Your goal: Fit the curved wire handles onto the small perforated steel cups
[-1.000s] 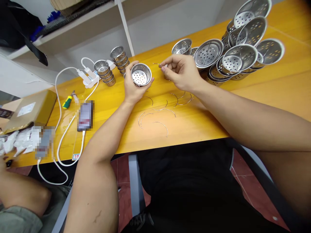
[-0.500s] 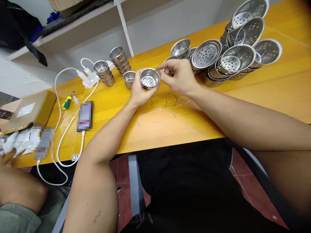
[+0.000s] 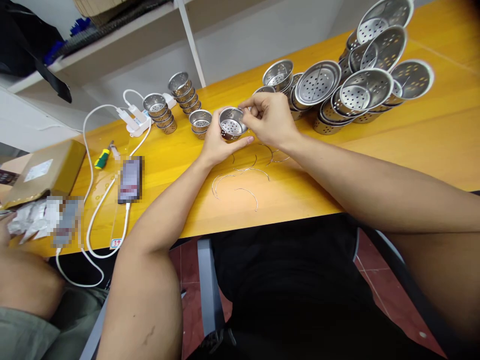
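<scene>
My left hand (image 3: 215,143) is closed around a small perforated metal strainer cup (image 3: 231,127), its open top turned up toward me. Thumb and fingers of my right hand (image 3: 273,117) are pinched together at the cup's right rim; what sits between the fingertips is too small or hidden to make out. Several thin curved wires (image 3: 247,191) lie on the table just below the hands. To the left of the held cup stands a short stack of like cups (image 3: 200,120). Behind my right hand are more metal cups (image 3: 277,75).
Large perforated baskets (image 3: 369,90) are piled at the right. Two taller cup stacks (image 3: 160,112) stand near a white power strip (image 3: 138,125). Leftward lie a phone (image 3: 130,180), a green-yellow screwdriver (image 3: 102,158), cables and a cardboard box (image 3: 45,172). Another person's arm (image 3: 26,280) is at far left.
The cup has shifted slightly right and turned a little in my left hand, whose thumb now stretches farther right. My right fingers have moved over the cup's rim.
</scene>
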A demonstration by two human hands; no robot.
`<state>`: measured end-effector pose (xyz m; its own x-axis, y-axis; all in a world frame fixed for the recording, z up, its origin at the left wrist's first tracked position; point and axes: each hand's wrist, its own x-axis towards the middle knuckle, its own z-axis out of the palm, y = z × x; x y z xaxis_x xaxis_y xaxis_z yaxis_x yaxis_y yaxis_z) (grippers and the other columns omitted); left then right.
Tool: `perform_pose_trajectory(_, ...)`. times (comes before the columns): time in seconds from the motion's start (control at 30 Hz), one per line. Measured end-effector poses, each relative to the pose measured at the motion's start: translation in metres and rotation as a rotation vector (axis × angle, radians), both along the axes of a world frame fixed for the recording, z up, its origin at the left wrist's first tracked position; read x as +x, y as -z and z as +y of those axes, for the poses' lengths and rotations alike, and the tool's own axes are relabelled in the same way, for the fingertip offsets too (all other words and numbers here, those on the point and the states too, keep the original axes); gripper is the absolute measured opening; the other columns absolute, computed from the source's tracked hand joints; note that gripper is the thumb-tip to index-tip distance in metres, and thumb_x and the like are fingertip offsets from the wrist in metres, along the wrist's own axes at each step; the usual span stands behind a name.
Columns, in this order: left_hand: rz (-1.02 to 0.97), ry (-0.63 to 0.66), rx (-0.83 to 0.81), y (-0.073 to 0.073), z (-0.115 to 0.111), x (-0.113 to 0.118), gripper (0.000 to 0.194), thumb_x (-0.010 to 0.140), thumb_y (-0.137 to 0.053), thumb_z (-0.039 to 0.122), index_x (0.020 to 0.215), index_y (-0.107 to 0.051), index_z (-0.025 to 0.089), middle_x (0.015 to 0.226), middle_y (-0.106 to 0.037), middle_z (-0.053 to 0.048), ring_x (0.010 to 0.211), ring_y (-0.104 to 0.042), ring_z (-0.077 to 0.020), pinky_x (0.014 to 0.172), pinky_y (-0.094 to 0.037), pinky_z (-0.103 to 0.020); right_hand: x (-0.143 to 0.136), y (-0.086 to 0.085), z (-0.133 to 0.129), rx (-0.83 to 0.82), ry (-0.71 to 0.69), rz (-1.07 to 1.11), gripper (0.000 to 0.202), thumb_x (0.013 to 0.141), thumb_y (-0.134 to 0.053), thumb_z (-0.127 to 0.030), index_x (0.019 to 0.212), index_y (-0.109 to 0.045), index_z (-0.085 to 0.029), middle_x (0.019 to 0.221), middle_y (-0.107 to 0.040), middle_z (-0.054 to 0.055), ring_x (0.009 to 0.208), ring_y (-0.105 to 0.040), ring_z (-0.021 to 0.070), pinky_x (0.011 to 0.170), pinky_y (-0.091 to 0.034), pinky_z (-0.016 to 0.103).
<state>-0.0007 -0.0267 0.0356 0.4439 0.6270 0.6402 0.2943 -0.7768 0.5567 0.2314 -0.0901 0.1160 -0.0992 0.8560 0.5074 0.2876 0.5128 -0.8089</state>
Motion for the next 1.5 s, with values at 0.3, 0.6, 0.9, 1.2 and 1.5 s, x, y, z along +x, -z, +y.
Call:
perform_pose_trajectory(0.3, -0.006, -0.002, -0.032, -0.006, -0.008, -0.003, 0.109, 0.095, -0.095, 0.099, 0.173, -0.056, 0.033, 0.163, -0.076, -0.012, 0.159, -0.08, -0.0374, 0.147, -0.062, -0.062, -0.008, -0.005, -0.008, -0.006, -0.011, -0.016, 0.036, 0.108, -0.093, -0.068, 0.105, -0.08, -0.035, 0.082, -0.067, 0.006, 0.088, -0.071, 0.0356, 0.092, -0.072, 0.057)
perform_pose_trajectory(0.6, -0.042, 0.014, -0.032, 0.007, 0.008, -0.008, 0.108, 0.097, -0.079, 0.111, 0.168, -0.057, 0.033, 0.159, -0.077, -0.013, 0.149, -0.084, -0.0349, 0.137, -0.068, -0.058, -0.001, -0.007, -0.005, -0.004, -0.138, 0.007, 0.043, 0.107, -0.095, -0.075, 0.109, -0.085, -0.033, 0.096, -0.079, 0.007, 0.087, -0.073, 0.0307, 0.078, -0.066, 0.047)
perform_pose_trajectory(0.9, -0.033, 0.081, -0.053, 0.012, 0.028, -0.025, 0.097, 0.104, -0.077, 0.105, 0.168, -0.059, 0.034, 0.161, -0.081, -0.012, 0.151, -0.084, -0.0343, 0.137, -0.066, -0.058, 0.013, -0.019, -0.005, -0.193, -0.414, -0.018, 0.086, 0.076, -0.101, -0.112, 0.106, -0.077, -0.035, 0.079, -0.066, -0.001, 0.067, -0.055, 0.0229, 0.059, -0.045, 0.04)
perform_pose_trajectory(1.2, -0.022, 0.092, -0.045, 0.012, 0.017, -0.011, 0.1, 0.102, -0.086, 0.098, 0.17, -0.058, 0.031, 0.165, -0.078, -0.015, 0.155, -0.082, -0.036, 0.141, -0.065, -0.061, 0.014, -0.017, -0.002, -0.21, -0.356, 0.058, 0.08, 0.076, -0.11, -0.102, 0.095, -0.072, -0.034, 0.067, -0.061, -0.003, 0.061, -0.055, 0.0222, 0.053, -0.049, 0.041)
perform_pose_trajectory(1.5, 0.029, 0.037, -0.034, 0.013, 0.014, -0.011, 0.089, 0.109, -0.088, 0.085, 0.172, -0.057, 0.031, 0.166, -0.076, -0.014, 0.159, -0.079, -0.0364, 0.149, -0.058, -0.065, 0.013, -0.014, 0.0, -0.194, -0.356, 0.054, 0.076, 0.077, -0.114, -0.097, 0.092, -0.074, -0.033, 0.069, -0.063, -0.001, 0.068, -0.061, 0.0239, 0.057, -0.057, 0.042)
